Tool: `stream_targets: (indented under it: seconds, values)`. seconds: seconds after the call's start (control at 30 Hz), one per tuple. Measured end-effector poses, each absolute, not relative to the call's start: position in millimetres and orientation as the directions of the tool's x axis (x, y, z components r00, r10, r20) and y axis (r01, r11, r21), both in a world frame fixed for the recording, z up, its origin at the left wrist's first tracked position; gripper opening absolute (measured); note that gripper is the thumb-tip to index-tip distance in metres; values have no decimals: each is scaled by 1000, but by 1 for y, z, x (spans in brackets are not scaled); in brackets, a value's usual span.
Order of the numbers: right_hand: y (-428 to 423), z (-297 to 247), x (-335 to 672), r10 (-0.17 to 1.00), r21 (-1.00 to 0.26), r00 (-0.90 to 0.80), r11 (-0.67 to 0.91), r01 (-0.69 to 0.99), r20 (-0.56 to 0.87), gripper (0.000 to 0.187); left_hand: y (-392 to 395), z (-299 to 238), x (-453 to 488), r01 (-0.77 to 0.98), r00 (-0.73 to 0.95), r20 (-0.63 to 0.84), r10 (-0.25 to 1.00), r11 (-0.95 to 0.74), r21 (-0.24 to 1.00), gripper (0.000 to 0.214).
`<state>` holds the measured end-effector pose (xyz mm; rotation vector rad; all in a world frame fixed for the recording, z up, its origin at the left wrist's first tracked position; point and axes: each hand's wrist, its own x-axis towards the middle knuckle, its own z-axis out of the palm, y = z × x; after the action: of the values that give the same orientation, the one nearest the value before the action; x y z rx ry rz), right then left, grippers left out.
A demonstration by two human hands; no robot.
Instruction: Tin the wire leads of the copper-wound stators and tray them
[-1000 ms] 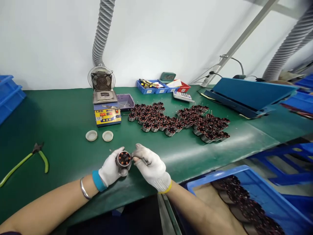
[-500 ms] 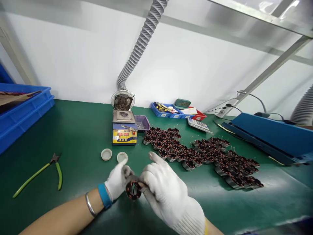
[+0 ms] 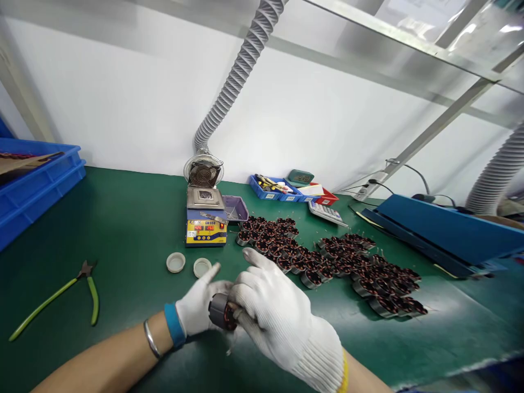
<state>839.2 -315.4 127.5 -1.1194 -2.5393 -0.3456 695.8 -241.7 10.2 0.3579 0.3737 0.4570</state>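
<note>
Both of my hands wear white knit gloves and meet low in the middle of the view over the green bench (image 3: pixel 123 229). My left hand (image 3: pixel 200 308) grips a small round motor stator (image 3: pixel 220 312) with copper windings, its forefinger stuck out. My right hand (image 3: pixel 282 322) closes over the stator's right side, its fingers curled against it; what they pinch is hidden. A large spread of several like stators (image 3: pixel 327 262) lies on the mat just beyond my hands.
A solder pot with a yellow front panel (image 3: pixel 206 221) and a small fan stands behind, under a grey duct hose. Two white caps (image 3: pixel 188 265), green-handled cutters (image 3: pixel 61 297), blue crates (image 3: pixel 33 180), small parts bins (image 3: pixel 286 188), a calculator and a blue board (image 3: pixel 446 232) surround it.
The view has lifted and swung left. My hands have turned the stator from facing up to lying on its side, and my right hand now covers more of it.
</note>
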Motion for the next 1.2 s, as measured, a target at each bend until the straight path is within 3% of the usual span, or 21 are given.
stream_targets:
  seconds: [0.07, 0.1, 0.13, 0.23, 0.3, 0.4, 0.47, 0.53, 0.63, 0.73, 0.83, 1.0, 1.13, 1.2]
  values:
    - [-313, 121, 843, 673, 65, -619, 654, 754, 404, 14, -249, 0, 698, -70, 936, -266, 230, 863, 501, 65]
    - [-313, 117, 846, 684, 50, -604, 644, 763, 408, 14, -252, -3, 698, 3, 950, -263, 165, 842, 539, 68]
    - [-313, 112, 849, 698, 31, -584, 630, 776, 416, 14, -255, -6, 699, 2, 950, -258, 176, 824, 567, 65]
    - [-317, 98, 863, 736, -81, -498, 593, 801, 459, 12, -261, -6, 700, -217, 870, -230, 436, 758, 615, 44]
    - [-320, 90, 875, 800, -275, -345, 517, 810, 490, 14, -263, -3, 702, -334, 782, -216, 585, 685, 648, 35]
    - [-327, 79, 898, 864, -645, 22, 359, 675, 503, 17, -265, 0, 704, -385, 718, -215, 662, 635, 670, 30]
    - [-333, 67, 911, 860, -770, 169, 323, 550, 482, 21, -266, -2, 705, -400, 733, -195, 652, 645, 652, 30]
    - [-339, 49, 915, 874, -799, 167, 321, 509, 457, 22, -267, -7, 707, -399, 781, -158, 604, 678, 617, 37]
    - [-350, 17, 909, 907, -760, 36, 328, 562, 419, 9, -272, -15, 709, -352, 851, -122, 510, 728, 588, 58]
    - [-358, -2, 897, 930, -702, -139, 350, 620, 341, 39, -278, -19, 709, -336, 858, -130, 496, 735, 589, 70]
    - [-361, -4, 888, 933, -668, -196, 354, 654, 303, 52, -282, -16, 708, -302, 863, -162, 479, 744, 596, 82]
    - [-358, 3, 884, 897, -701, -154, 423, 574, 414, 18, -282, -10, 707, -205, 819, -301, 488, 739, 642, 86]
    - [-355, 7, 902, 923, -842, -5, 354, 407, 385, 17, -278, -15, 705, -156, 850, -299, 433, 750, 643, 88]
    - [-353, 9, 908, 909, -803, 0, 368, 468, 417, 14, -278, -17, 705, -156, 863, -293, 411, 769, 620, 88]
